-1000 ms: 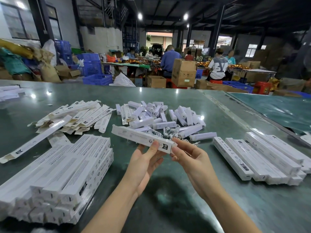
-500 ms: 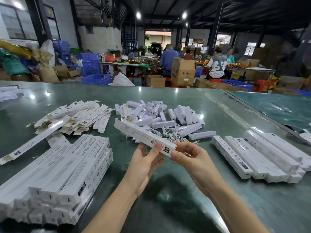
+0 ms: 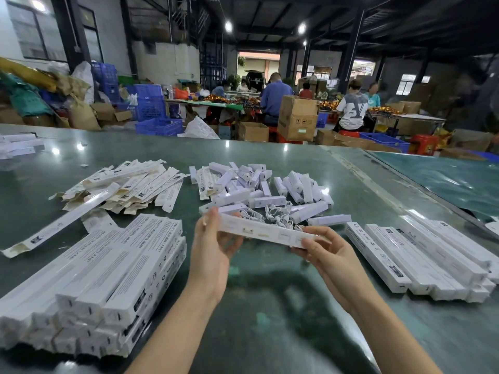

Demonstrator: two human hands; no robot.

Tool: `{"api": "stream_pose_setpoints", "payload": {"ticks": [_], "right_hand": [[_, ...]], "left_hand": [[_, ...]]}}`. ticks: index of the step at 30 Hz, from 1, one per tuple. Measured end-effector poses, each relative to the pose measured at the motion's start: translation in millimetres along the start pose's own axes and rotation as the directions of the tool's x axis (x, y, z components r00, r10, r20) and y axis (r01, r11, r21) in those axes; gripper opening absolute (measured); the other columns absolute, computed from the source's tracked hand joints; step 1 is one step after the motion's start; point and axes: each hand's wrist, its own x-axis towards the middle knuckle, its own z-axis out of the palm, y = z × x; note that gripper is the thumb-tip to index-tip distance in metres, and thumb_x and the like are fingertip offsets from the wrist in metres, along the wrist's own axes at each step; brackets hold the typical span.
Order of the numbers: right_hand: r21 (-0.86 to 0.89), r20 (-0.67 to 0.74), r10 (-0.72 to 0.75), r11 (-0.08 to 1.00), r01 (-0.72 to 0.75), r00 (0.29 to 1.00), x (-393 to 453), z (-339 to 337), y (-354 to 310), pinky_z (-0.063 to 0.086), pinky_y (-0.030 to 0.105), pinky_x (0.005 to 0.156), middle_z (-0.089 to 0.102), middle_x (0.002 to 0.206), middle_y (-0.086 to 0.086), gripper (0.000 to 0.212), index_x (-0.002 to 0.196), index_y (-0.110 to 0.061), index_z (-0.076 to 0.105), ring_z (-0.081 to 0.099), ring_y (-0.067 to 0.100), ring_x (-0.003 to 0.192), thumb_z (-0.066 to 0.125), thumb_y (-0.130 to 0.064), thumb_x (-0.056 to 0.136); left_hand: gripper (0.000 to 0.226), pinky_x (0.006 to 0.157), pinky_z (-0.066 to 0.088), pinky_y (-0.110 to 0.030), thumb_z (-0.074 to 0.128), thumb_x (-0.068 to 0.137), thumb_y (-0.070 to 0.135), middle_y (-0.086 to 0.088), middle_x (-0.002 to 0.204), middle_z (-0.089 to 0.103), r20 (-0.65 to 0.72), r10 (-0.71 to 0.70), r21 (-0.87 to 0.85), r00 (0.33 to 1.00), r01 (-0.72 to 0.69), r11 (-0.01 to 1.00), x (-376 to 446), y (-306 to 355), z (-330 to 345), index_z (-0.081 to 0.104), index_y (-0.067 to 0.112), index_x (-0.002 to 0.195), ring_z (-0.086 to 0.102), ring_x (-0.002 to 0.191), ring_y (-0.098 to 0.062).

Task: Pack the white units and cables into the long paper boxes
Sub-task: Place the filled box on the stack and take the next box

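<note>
I hold one long white paper box (image 3: 266,232) level above the green table, between both hands. My left hand (image 3: 213,247) grips its left end, thumb on the far side. Its right end is pinched by my right hand (image 3: 324,252). Behind the box lies a heap of white units (image 3: 259,187) with a tangle of white cables (image 3: 272,215) at its near edge. Flat, unfolded boxes (image 3: 129,184) are piled at the left.
A big stack of long boxes (image 3: 113,279) fills the near left. Another row of long boxes (image 3: 421,255) lies at the right. The green table (image 3: 270,306) runs back to a workshop with people, cartons and blue crates.
The box has swung from pointing away to the left to lying nearly level across me. My left hand moved up to its left end. Another face of the box shows now.
</note>
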Motion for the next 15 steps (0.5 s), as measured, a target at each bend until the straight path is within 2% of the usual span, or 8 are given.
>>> {"api": "stream_pose_setpoints", "payload": {"ticks": [2,6,11,13,15], "right_hand": [[0.002,-0.001,0.001,1.0,-0.001,1.0,0.6,-2.6,1.5,0.056,0.027,0.084,0.07,0.1,0.019,0.013,0.099,-0.006,0.063,0.069,0.029,0.088,0.058,0.002,0.09],[0.06,-0.009,-0.017,0.998,0.018,1.0,3.6,-8.9,3.6,0.055,0.019,0.068,0.072,0.088,0.01,0.015,0.095,-0.009,0.063,0.071,0.02,0.075,0.057,0.003,0.089],[0.009,-0.004,-0.049,0.999,0.049,0.999,4.9,-11.9,8.9,0.053,0.021,0.072,0.07,0.097,0.008,0.011,0.091,-0.011,0.061,0.069,0.017,0.077,0.063,-0.002,0.085],[0.054,-0.029,-0.058,0.997,0.059,0.998,5.9,-11.0,8.2,0.053,0.025,0.075,0.07,0.09,0.006,0.013,0.088,-0.01,0.06,0.069,0.017,0.075,0.067,-0.013,0.078],[0.128,-0.06,-0.07,0.989,0.077,0.996,6.9,-10.9,6.7,0.055,0.024,0.075,0.068,0.082,0.005,0.017,0.085,-0.007,0.058,0.066,0.015,0.073,0.066,-0.019,0.074]], "left_hand": [[0.012,0.071,0.055,-0.029,0.048,0.101,0.022,-0.004,0.093,0.074,-0.026,0.007,-0.021,1.0,-0.008,1.0,0.1,2.0,-2.4,0.058,0.015,0.104,0.069,0.084,-0.015],[0.013,0.07,0.058,-0.021,0.05,0.099,0.014,-0.002,0.091,0.076,0.009,0.006,-0.07,1.0,-0.005,0.998,-4.9,1.1,3.8,0.063,0.013,0.101,0.071,0.083,-0.011],[0.008,0.078,0.057,-0.023,0.058,0.092,0.014,-0.01,0.106,0.069,-0.009,0.029,-0.072,1.0,-0.03,0.997,-4.4,-1.3,3.1,0.064,0.015,0.087,0.065,0.094,-0.016],[0.006,0.076,0.058,-0.022,0.062,0.084,0.017,-0.011,0.106,0.066,-0.004,0.033,-0.074,0.999,-0.033,0.997,-4.7,-1.4,4.0,0.064,0.012,0.087,0.063,0.095,-0.017],[0.015,0.074,0.058,-0.023,0.063,0.08,0.02,-0.01,0.103,0.069,0.026,0.006,-0.085,1.0,-0.004,0.996,-5.4,-2.0,5.0,0.066,0.009,0.09,0.066,0.091,-0.015]]}}
